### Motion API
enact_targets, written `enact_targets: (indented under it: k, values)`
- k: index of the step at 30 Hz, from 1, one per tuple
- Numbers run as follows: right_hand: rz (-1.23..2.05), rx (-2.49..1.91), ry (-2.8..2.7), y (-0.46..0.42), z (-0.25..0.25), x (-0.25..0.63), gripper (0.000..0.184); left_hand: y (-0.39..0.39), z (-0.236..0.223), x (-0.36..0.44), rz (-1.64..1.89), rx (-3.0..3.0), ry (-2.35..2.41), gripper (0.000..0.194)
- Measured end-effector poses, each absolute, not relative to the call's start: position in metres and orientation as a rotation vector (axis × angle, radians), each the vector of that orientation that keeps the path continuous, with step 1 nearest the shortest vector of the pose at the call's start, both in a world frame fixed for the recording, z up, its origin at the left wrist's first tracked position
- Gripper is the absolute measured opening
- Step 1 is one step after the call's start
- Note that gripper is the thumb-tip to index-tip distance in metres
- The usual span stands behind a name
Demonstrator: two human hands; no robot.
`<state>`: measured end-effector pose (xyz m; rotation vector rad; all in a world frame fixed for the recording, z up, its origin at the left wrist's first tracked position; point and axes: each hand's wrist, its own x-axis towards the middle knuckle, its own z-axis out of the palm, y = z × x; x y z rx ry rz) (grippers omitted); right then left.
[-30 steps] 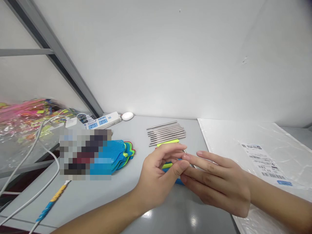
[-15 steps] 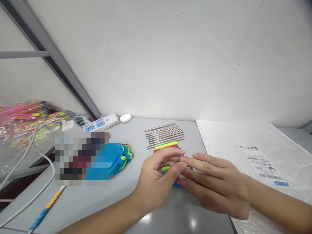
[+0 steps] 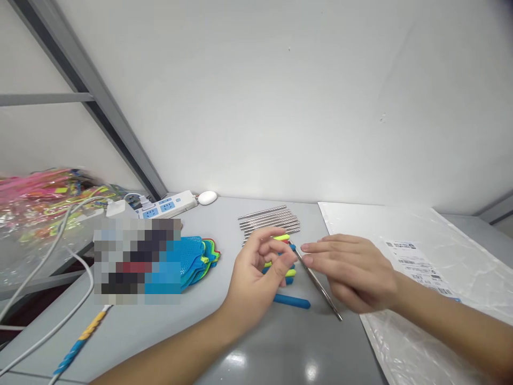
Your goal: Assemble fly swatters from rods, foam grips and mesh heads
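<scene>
My left hand (image 3: 258, 275) hovers over the grey table (image 3: 168, 326) with its fingers loosely curled and thumb apart from them, nothing gripped. Under and around it lie short coloured handle sleeves: yellow-green (image 3: 284, 237) and blue (image 3: 292, 302). My right hand (image 3: 355, 270) reaches in from the right, fingers stretched out flat toward the left hand. A thin metal rod (image 3: 323, 294) runs slantwise beneath those fingers to the lower right. I cannot tell whether the fingers touch it. A row of several metal rods (image 3: 268, 218) lies just behind both hands.
A stack of blue and green mesh swatter heads (image 3: 196, 256) lies left of the hands. A white power strip (image 3: 166, 204), cables (image 3: 60, 315) and a bag of coloured items (image 3: 36, 198) fill the far left. A plastic mailer with a label (image 3: 417, 251) covers the right side.
The hands have separated. My right hand drew back to the right and the slanted metal rod and blue sleeve now show between and below them. My left hand's pinch has loosened.
</scene>
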<state>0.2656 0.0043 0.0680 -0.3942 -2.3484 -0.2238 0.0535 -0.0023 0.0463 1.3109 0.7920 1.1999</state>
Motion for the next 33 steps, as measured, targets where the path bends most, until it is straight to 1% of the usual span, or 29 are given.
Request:
enact_targets:
  k: [3,4,6,8,11,12,13,16,17,19,22,25,27,29,33]
  values:
    - [-0.054,-0.534,-2.345,0.007,0.057,0.28,0.045,0.0,0.048,0.05,1.24,1.403,0.831,0.022]
    - [-0.015,-0.609,-2.359,0.004,0.052,0.284,0.046,0.001,0.049,0.048,1.236,1.473,0.843,0.019]
    - [0.019,-0.805,-2.386,-0.006,0.041,0.291,0.042,0.002,0.05,0.045,1.193,1.724,0.819,0.021]
    - [0.039,-1.046,-2.404,-0.021,0.03,0.293,0.036,0.002,0.049,0.043,1.1,2.134,0.663,0.021]
    - [0.105,-1.343,-2.394,-0.04,0.013,0.288,0.043,0.002,0.044,0.045,0.815,2.751,0.401,0.023]
    - [0.126,-1.398,-2.378,-0.044,0.009,0.286,0.043,0.002,0.041,0.046,0.713,2.88,0.37,0.027]
    - [0.138,-1.434,-2.361,-0.046,0.006,0.284,0.039,0.001,0.038,0.047,0.62,2.959,0.371,0.03]
    - [0.103,-1.46,-2.334,-0.045,0.002,0.284,0.015,-0.002,0.033,0.051,0.455,3.018,0.402,0.033]
    - [0.08,-1.46,-2.332,-0.044,0.002,0.285,0.01,-0.002,0.033,0.051,0.428,3.022,0.419,0.031]
    - [0.043,-1.46,-2.328,-0.041,0.002,0.289,0.007,-0.002,0.034,0.051,0.389,3.034,0.469,0.029]
    - [0.007,-1.466,-2.307,-0.039,0.001,0.294,0.008,0.0,0.034,0.05,0.362,3.07,0.525,0.024]
    - [-0.024,-1.482,-2.231,-0.036,0.0,0.297,0.006,0.0,0.03,0.051,0.36,3.102,0.556,0.014]
    - [0.013,-1.505,-2.125,-0.033,0.001,0.299,0.004,0.0,0.029,0.051,0.338,3.115,0.537,0.008]
    - [0.121,-1.524,-1.934,-0.028,0.003,0.304,0.01,-0.002,0.03,0.051,0.294,3.118,0.482,0.007]
    - [0.39,-1.485,-1.462,-0.016,0.005,0.317,0.027,-0.009,0.033,0.052,0.251,3.107,0.355,0.01]
